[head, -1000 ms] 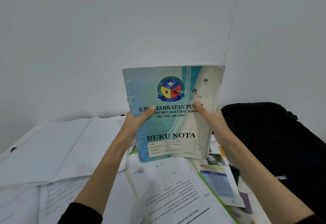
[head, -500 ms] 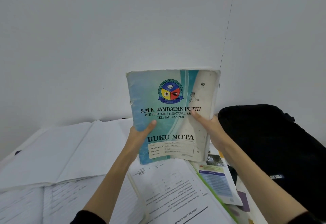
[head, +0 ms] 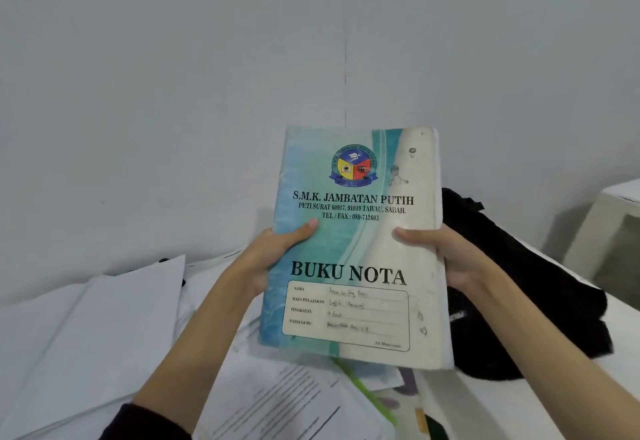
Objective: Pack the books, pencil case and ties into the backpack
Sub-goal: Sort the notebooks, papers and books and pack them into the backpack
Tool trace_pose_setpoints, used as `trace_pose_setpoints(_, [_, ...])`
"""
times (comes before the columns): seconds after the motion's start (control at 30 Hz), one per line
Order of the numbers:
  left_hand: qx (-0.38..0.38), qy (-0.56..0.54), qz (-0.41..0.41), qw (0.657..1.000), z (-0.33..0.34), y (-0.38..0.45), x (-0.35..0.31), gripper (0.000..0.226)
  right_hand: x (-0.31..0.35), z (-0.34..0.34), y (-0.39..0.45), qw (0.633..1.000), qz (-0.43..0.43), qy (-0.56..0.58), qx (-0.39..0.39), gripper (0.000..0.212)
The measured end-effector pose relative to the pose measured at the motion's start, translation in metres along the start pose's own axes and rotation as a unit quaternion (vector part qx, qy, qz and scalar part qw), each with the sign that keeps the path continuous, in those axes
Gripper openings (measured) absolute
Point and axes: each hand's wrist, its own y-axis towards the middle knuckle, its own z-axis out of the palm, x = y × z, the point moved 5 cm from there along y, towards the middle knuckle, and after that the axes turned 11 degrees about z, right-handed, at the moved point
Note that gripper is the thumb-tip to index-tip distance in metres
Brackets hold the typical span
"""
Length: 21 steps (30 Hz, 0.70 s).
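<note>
I hold a teal and white notebook [head: 356, 249], printed "BUKU NOTA", upright in front of me with its cover facing me. My left hand [head: 273, 256] grips its left edge with the thumb on the cover. My right hand [head: 446, 256] grips its right edge the same way. The black backpack [head: 526, 287] lies on the white surface to the right, just behind my right hand; I cannot tell whether it is unzipped. No pencil case or ties are in view.
Open books and loose white papers [head: 104, 328] cover the surface at left. A printed sheet [head: 287, 401] and a green-edged booklet [head: 374, 391] lie under the notebook. A white wall stands close behind. A pale box-like object [head: 609, 231] sits at far right.
The notebook has come closer to me and shifted a little right. Both thumbs slid outward to its edges. The view has turned right, showing more of the backpack.
</note>
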Motion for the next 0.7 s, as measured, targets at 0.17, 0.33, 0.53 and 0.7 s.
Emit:
trace_pose_setpoints(0.17, [0.091, 0.03, -0.001, 0.995, 0.076, 0.036, 0.039, 0.038, 0.031, -0.091, -0.046, 0.993, -0.028, 0.006, -0.116, 0.055])
trace_pose_setpoints(0.33, [0.253, 0.413, 0.044, 0.874, 0.149, 0.052, 0.086, 0.041, 0.049, -0.189, -0.092, 0.97, -0.077, 0.082, -0.214, 0.048])
trace_pose_setpoints(0.53, [0.348, 0.376, -0.008, 0.859, 0.229, 0.054, 0.126, 0.104, 0.061, -0.277, -0.103, 0.963, -0.076, 0.084, -0.245, 0.057])
trace_pose_setpoints(0.7, [0.356, 0.473, -0.044, 0.805, 0.249, 0.04, 0.162, 0.111, 0.059, -0.308, -0.085, 0.976, -0.043, 0.079, -0.198, 0.052])
